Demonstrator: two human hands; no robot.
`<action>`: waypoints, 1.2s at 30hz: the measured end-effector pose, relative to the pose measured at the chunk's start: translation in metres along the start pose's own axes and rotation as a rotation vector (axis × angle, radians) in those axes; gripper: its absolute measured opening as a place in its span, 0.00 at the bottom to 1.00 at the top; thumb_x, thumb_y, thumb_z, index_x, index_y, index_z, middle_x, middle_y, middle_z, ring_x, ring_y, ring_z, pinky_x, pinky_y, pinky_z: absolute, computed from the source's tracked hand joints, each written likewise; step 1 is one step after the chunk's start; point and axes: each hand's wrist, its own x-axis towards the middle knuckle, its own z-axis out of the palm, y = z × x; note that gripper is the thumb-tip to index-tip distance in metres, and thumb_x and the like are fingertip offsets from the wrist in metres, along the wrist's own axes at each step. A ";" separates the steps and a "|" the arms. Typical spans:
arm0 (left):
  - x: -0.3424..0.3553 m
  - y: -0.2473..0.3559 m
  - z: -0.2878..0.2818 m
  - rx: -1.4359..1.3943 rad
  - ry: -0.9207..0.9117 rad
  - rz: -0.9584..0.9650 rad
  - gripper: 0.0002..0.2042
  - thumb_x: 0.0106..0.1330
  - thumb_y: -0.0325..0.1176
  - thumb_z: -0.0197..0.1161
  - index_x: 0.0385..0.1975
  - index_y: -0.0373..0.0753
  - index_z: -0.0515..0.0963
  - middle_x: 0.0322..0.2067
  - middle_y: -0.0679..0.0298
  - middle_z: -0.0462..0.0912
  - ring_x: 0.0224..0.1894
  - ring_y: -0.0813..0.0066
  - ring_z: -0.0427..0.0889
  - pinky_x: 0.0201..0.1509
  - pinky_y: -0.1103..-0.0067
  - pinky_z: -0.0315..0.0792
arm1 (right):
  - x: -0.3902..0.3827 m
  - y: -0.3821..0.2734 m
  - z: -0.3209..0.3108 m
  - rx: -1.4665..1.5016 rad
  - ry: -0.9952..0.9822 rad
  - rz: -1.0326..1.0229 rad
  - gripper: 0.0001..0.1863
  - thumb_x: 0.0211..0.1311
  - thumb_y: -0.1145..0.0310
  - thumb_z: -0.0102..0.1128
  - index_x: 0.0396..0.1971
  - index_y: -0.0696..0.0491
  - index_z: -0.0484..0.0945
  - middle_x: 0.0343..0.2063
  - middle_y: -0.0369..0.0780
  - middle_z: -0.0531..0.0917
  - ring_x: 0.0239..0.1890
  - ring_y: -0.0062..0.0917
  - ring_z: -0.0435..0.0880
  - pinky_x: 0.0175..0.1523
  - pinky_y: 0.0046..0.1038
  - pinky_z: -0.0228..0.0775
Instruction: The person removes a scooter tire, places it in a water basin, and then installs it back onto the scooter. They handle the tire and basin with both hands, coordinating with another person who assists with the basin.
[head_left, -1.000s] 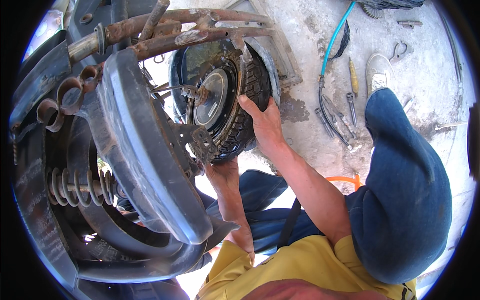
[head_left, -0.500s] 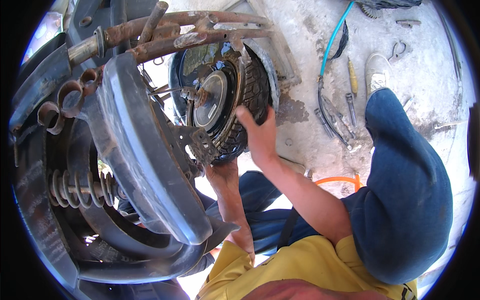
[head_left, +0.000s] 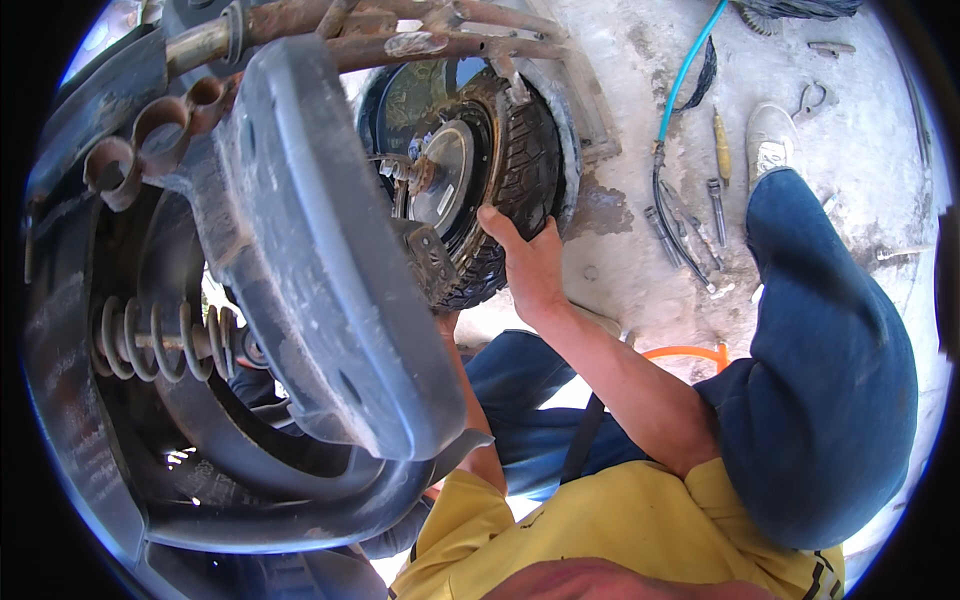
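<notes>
A wheel with a wet, knobby black tyre (head_left: 528,165) and a round metal hub (head_left: 448,180) stands tilted in a round basin (head_left: 572,150) of dark liquid. My right hand (head_left: 535,268) grips the tyre on its near right side, thumb on the sidewall and fingers curled over the tread. Below the wheel, my left hand (head_left: 447,322) shows only a sliver near the wrist. Its fingers are hidden behind the rusty metal bracket (head_left: 428,262) and the dark vehicle frame (head_left: 320,250). A threaded axle (head_left: 398,168) sticks out of the hub toward the frame.
A coil spring shock absorber (head_left: 165,340) and rusty tubes (head_left: 430,45) belong to the vehicle at left. On the concrete floor at right lie a yellow-handled tool (head_left: 721,145), several metal tools, a teal hose (head_left: 690,70) and an orange hose (head_left: 685,352). My shoe (head_left: 771,137) stands beyond them.
The view has shifted, so frame and wheel sit slightly higher and further right. More of my left hand is now behind the bracket. My right hand stays on the tyre.
</notes>
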 end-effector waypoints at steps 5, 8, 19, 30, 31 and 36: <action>-0.009 -0.012 0.006 0.057 0.085 0.082 0.28 0.80 0.51 0.50 0.70 0.40 0.73 0.66 0.52 0.80 0.66 0.51 0.81 0.72 0.52 0.75 | 0.008 -0.004 -0.004 0.003 -0.017 0.030 0.43 0.57 0.54 0.82 0.59 0.69 0.69 0.54 0.48 0.82 0.54 0.28 0.82 0.61 0.28 0.73; -0.018 -0.020 0.015 -0.006 0.197 0.133 0.26 0.75 0.49 0.55 0.66 0.40 0.78 0.61 0.55 0.84 0.63 0.53 0.84 0.69 0.52 0.77 | 0.019 -0.007 -0.008 0.046 0.018 -0.010 0.44 0.57 0.54 0.82 0.60 0.69 0.68 0.54 0.48 0.82 0.55 0.29 0.82 0.62 0.28 0.73; -0.063 -0.061 0.059 0.035 0.263 0.258 0.29 0.70 0.47 0.67 0.64 0.33 0.74 0.60 0.52 0.83 0.63 0.56 0.83 0.70 0.60 0.76 | -0.032 0.015 0.000 -0.168 -0.020 -0.114 0.66 0.55 0.65 0.80 0.77 0.65 0.33 0.63 0.57 0.72 0.61 0.42 0.79 0.68 0.35 0.72; -0.021 -0.033 0.014 -0.163 0.271 0.121 0.37 0.72 0.64 0.60 0.73 0.45 0.71 0.72 0.54 0.72 0.74 0.51 0.69 0.79 0.49 0.62 | 0.017 -0.001 -0.016 -0.208 -0.098 -0.028 0.47 0.51 0.67 0.78 0.62 0.73 0.56 0.55 0.58 0.77 0.56 0.39 0.81 0.63 0.35 0.75; -0.011 -0.027 0.006 -0.077 0.238 0.093 0.36 0.72 0.63 0.60 0.73 0.47 0.71 0.72 0.57 0.73 0.74 0.52 0.70 0.79 0.49 0.62 | 0.022 0.002 -0.017 -0.215 -0.095 0.005 0.46 0.51 0.67 0.79 0.61 0.73 0.57 0.56 0.58 0.77 0.56 0.38 0.81 0.62 0.34 0.76; -0.004 -0.024 -0.012 0.003 0.205 0.100 0.33 0.71 0.57 0.63 0.73 0.51 0.72 0.69 0.61 0.77 0.72 0.56 0.73 0.78 0.49 0.65 | 0.026 -0.006 -0.014 -0.182 -0.102 0.015 0.48 0.52 0.63 0.81 0.61 0.74 0.58 0.56 0.58 0.78 0.56 0.38 0.82 0.63 0.34 0.76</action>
